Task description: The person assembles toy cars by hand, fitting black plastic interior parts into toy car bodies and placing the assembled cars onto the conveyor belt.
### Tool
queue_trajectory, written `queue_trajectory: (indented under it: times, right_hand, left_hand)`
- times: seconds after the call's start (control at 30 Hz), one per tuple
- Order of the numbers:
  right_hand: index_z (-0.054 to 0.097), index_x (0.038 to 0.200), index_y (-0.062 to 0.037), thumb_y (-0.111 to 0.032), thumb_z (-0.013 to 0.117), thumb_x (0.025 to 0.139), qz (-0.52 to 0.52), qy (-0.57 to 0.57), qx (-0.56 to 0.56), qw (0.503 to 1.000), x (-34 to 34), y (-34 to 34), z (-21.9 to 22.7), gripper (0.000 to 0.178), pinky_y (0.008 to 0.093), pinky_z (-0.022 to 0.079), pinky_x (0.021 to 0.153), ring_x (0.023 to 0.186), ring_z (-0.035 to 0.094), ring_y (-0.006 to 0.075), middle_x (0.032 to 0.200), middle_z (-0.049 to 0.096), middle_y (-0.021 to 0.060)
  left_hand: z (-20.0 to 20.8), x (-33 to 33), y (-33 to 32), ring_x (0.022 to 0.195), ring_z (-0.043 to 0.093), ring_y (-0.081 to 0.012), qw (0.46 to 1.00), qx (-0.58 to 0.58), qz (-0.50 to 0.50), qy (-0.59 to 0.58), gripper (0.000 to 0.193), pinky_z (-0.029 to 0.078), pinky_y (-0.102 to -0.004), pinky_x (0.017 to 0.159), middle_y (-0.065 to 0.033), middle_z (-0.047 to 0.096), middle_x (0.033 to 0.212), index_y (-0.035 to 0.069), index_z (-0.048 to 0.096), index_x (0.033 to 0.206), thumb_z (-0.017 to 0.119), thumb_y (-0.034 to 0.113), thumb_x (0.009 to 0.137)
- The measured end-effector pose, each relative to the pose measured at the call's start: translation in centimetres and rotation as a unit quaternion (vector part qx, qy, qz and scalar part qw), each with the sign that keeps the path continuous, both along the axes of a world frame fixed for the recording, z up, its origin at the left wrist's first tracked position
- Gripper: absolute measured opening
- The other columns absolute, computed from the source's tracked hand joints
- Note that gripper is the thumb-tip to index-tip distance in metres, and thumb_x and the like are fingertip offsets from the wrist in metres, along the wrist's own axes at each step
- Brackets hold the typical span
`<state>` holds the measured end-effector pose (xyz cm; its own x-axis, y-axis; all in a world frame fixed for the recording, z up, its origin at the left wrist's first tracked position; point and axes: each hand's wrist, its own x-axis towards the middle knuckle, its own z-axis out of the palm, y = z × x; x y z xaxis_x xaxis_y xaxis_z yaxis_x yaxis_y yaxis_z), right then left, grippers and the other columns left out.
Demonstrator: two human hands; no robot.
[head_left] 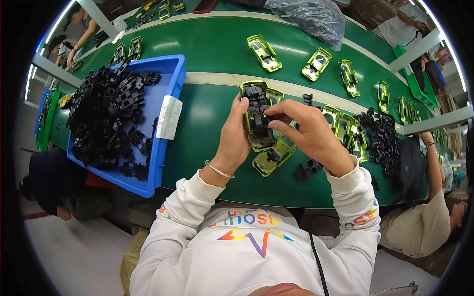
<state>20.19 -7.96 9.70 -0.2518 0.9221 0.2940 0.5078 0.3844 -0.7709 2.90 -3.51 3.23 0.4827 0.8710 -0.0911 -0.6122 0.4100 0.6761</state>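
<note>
Green bench (207,123) runs across the view as a long line, with other people seated along it. Left hand (236,135) is closed around a yellow-green toy car shell (256,140), held upside down just above the bench. Right hand (306,130) has thumb and forefinger pinched on a black insert (257,106) seated in that shell. A second shell (273,157) lies directly beneath. Blue bin (163,143) of black parts (106,116) stands to the left. More shells (348,130) and a black parts heap (381,138) lie to the right.
</note>
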Motion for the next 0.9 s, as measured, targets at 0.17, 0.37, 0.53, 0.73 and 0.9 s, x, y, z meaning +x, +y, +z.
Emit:
queue_trajectory:
  times: [0.17, 0.37, 0.53, 0.73, 0.9]
  right_hand:
    - [0.068, 0.101, 0.0022, -0.01, 0.071, 0.088, -0.024, -0.005, -0.099, 0.995, -1.9, 1.3, 1.4, 0.018, 0.0347, 0.051, 0.067, 0.074, 0.066, 0.0257, 0.086, 0.067, 0.0154]
    - [0.071, 0.097, 0.0006, -0.009, 0.072, 0.09, -0.084, 0.068, -0.19, 0.976, -2.5, 1.6, 1.5, 0.012, 0.0239, 0.048, 0.06, 0.066, 0.057, 0.0069, 0.079, 0.069, 0.0029]
    - [0.067, 0.095, -0.0003, -0.008, 0.074, 0.088, -0.128, 0.073, -0.137, 0.979, -2.8, 1.7, 0.1, 0.012, 0.0224, 0.048, 0.062, 0.069, 0.059, 0.0057, 0.079, 0.067, 0.0007]
    - [0.06, 0.111, -0.0005, -0.008, 0.074, 0.087, -0.094, 0.164, -0.09, 0.978, -2.7, 0.5, -1.7, 0.029, 0.0263, 0.052, 0.064, 0.069, 0.062, 0.0111, 0.084, 0.064, 0.0043]
    - [0.052, 0.121, 0.0029, -0.006, 0.071, 0.09, -0.085, 0.319, -0.236, 0.914, -3.0, 0.8, -2.0, 0.038, 0.021, 0.05, 0.065, 0.073, 0.056, 0.0049, 0.087, 0.056, 0.0002]
  left_hand:
    - [0.1, -1.4, -0.3, 0.127, 0.053, -0.0233, 0.996, 0.084, 0.021, 0.032, 0.052, 0.042, -0.0378, 0.109, -0.0134, 0.052, 0.139, 0.003, 0.034, 0.145, 0.046, 0.025, 0.1]
    - [-0.8, -2.3, 0.1, 0.129, 0.048, -0.0176, 0.983, 0.174, -0.007, 0.053, 0.081, 0.038, -0.0335, 0.11, -0.0109, 0.047, 0.14, 0.001, 0.012, 0.156, 0.061, 0.009, 0.092]
    - [-0.8, -2.0, -0.4, 0.13, 0.047, -0.0177, 0.983, 0.159, 0.0, 0.088, 0.083, 0.037, -0.0331, 0.111, -0.0117, 0.043, 0.145, -0.001, 0.007, 0.158, 0.058, 0.005, 0.093]
    - [-0.2, -2.4, -0.3, 0.126, 0.051, -0.0181, 0.986, 0.148, 0.0, 0.082, 0.074, 0.04, -0.0331, 0.109, -0.0124, 0.046, 0.143, -0.001, 0.012, 0.157, 0.05, 0.006, 0.094]
    - [0.1, -2.1, 0.0, 0.119, 0.055, -0.0165, 0.983, 0.153, 0.001, 0.101, 0.07, 0.045, -0.0324, 0.104, -0.011, 0.052, 0.135, -0.001, 0.019, 0.154, 0.049, 0.006, 0.092]
